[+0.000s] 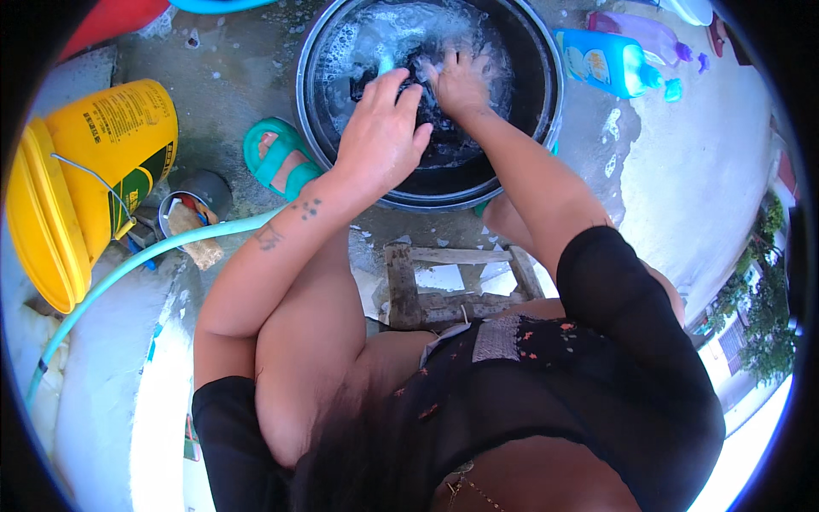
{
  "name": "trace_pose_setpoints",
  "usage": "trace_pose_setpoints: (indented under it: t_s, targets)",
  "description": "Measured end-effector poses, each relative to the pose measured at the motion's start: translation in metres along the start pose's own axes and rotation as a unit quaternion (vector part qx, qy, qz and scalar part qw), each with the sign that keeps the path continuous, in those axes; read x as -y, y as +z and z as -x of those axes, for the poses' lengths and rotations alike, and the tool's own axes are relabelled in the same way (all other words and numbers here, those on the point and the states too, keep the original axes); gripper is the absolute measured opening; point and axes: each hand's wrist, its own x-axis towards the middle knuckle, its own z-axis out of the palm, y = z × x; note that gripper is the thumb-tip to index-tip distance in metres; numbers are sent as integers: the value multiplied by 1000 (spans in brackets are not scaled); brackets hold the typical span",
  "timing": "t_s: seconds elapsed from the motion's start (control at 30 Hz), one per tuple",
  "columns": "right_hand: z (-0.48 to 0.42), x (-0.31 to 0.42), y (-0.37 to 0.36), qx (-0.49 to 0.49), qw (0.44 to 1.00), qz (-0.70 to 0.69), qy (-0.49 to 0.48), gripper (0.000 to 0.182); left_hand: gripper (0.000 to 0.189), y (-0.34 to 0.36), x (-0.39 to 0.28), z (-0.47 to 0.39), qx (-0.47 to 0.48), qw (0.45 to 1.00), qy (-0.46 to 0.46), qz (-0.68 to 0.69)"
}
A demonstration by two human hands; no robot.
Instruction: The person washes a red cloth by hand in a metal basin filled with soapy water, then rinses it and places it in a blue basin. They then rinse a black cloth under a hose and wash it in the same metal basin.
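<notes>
A round black basin (430,203) of sudsy water (409,19) stands on the ground before me. My right hand (462,86) is in the water with its fingers spread, blurred by the splash. Something dark, possibly cloth, lies under the surface; its shape is unclear. Over the near left part of the basin hovers my left hand (382,131), back upward, thumb apart. A pale green hose (173,242) runs beneath my left forearm, and a light green piece, probably its end, shows past the fingertips. My palm is hidden, so a grip on the hose cannot be confirmed.
To the left are a yellow lidded bucket (121,137) and a small grey container (214,189) holding a brush-like item (195,233). Blue (604,64) and purple (636,38) bottles lie at the right, caps off. A wooden stool frame (403,281) is below me; my green sandal (278,153) touches the basin's side.
</notes>
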Motion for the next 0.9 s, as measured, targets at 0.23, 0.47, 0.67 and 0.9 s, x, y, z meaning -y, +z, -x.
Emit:
trace_pose_setpoints:
  t_s: [0.23, 0.47, 0.67, 0.9]
  targets:
    - [-2, 14, -37, 17, 983, -125, 135, 65, 78, 38, 2, -2, 123, 856, -314, 393]
    - [39, 20, -100, 40, 873, -472, 119, 35, 93, 40, 7, -32, 100, 621, -458, 629]
    - [95, 79, -179, -47, 893, -444, -52, 34, 45, 67, 44, -29, 146, 441, -324, 824]
    - [64, 62, -134, -164, 931, -321, -55, 31, 36, 78, 15, -19, 34, 490, -377, 785]
